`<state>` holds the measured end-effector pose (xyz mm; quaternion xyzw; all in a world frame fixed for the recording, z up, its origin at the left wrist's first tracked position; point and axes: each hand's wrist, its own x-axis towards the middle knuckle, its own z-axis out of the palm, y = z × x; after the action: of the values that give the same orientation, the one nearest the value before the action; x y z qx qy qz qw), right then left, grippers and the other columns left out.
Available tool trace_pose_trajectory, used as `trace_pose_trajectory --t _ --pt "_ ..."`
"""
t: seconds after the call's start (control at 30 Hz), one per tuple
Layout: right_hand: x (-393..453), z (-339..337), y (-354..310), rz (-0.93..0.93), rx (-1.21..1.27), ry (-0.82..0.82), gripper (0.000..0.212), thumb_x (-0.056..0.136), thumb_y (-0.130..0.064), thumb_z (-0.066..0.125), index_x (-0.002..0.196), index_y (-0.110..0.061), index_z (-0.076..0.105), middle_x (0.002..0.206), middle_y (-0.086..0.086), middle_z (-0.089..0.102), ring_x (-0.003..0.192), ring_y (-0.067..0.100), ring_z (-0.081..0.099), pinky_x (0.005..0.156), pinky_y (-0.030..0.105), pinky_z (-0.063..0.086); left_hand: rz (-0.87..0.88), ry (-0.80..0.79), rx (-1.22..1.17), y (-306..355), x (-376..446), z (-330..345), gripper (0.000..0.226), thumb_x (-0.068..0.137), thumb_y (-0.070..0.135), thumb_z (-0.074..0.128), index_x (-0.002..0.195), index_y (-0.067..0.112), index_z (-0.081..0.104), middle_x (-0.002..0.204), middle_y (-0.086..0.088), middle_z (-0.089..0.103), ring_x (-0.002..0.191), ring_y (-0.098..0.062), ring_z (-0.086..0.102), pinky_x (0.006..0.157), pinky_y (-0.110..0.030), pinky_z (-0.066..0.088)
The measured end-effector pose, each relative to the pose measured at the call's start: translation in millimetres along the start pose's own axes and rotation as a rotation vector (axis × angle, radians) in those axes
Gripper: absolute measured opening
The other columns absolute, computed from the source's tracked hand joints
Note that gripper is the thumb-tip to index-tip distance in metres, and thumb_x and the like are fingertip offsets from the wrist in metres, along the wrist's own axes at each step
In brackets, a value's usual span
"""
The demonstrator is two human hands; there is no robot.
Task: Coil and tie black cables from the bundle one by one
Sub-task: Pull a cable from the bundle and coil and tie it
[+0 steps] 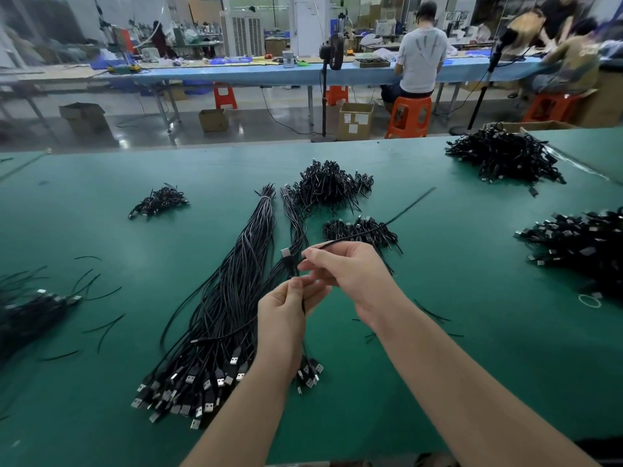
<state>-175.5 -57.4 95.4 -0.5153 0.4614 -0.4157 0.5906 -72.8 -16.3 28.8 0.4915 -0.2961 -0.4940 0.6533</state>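
Both grips on cable [357, 234], bundle [229, 298] beneath.

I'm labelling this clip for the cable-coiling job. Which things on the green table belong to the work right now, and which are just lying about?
In use:
- left hand and right hand, both pinching one black cable
- long uncoiled bundle
- coiled cable piles

Lying about:
- short loose cable offcuts
- white rubber band
- green table

Bare green mat [455, 264] lies right of the hands; the long cable bundle [229, 298] crowds the left, coiled piles [332, 187] block ahead, more piles [580, 247] far right.
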Motion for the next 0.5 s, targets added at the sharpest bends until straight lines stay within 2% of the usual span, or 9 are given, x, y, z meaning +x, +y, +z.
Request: trace_pose_trajectory --t 0.1,0.2,0.27,0.37,0.43,0.5 --pt "-5.5 2.9 -0.6 0.017 0.103 0.009 0.015 0.088 -0.014 0.071 0.092 0.0 0.075 0.086 0.015 0.077 0.067 0.017 0.066 0.068 0.025 0.057 0.055 0.023 0.082 -2.0 -2.1 3.8 0.032 0.108 0.014 0.043 0.1 0.014 0.074 0.097 -0.006 0.078 0.099 -0.02 0.074 0.088 -0.023 0.057" --pt "-8.5 2.2 -0.8 0.042 0.165 -0.002 0.015 0.089 -0.011 0.07 0.096 0.001 0.075 0.088 0.014 0.077 0.067 0.014 0.067 0.068 0.025 0.056 0.07 0.026 0.08 -0.7 -4.2 1.0 0.037 0.107 0.015 0.044 0.093 0.02 0.078 0.097 -0.004 0.079 0.1 -0.017 0.074 0.083 -0.017 0.056" --pt "-12.1 2.8 1.9 0.068 0.154 -0.037 0.015 0.089 -0.012 0.07 0.097 0.0 0.076 0.091 0.014 0.077 0.07 0.013 0.067 0.073 0.027 0.055 0.046 0.05 0.028 5.6 -1.8 -1.6 0.04 0.107 0.016 0.044 0.09 0.019 0.08 0.098 -0.006 0.078 0.101 -0.018 0.073 0.086 -0.023 0.056" --pt "-19.6 6.1 10.9 0.157 0.183 -0.08 0.015 0.09 -0.016 0.07 0.098 -0.005 0.077 0.092 0.008 0.078 0.069 0.011 0.068 0.075 0.026 0.056 -0.014 0.158 -0.202 18.4 11.2 -2.6 0.031 0.107 0.013 0.042 0.1 0.004 0.071 0.099 -0.013 0.077 0.103 -0.025 0.072 0.098 -0.04 0.053" --pt "-24.1 11.0 18.5 0.288 0.287 -0.076 0.01 0.09 -0.016 0.069 0.09 -0.009 0.076 0.08 0.002 0.076 0.063 0.01 0.067 0.072 0.026 0.056 -0.019 0.189 -0.31 28.4 17.2 0.8 0.028 0.108 0.014 0.041 0.108 -0.001 0.065 0.103 -0.016 0.076 0.104 -0.027 0.073 0.096 -0.041 0.055" --pt "-26.6 16.0 25.5 0.459 0.462 -0.06 0.017 0.091 -0.016 0.067 0.076 -0.012 0.074 0.063 -0.003 0.069 0.053 0.01 0.063 0.064 0.025 0.055 -0.008 0.175 -0.395 36.1 17.5 7.4 0.03 0.108 0.016 0.04 0.11 -0.005 0.062 0.104 -0.019 0.075 0.101 -0.029 0.073 0.088 -0.04 0.06"
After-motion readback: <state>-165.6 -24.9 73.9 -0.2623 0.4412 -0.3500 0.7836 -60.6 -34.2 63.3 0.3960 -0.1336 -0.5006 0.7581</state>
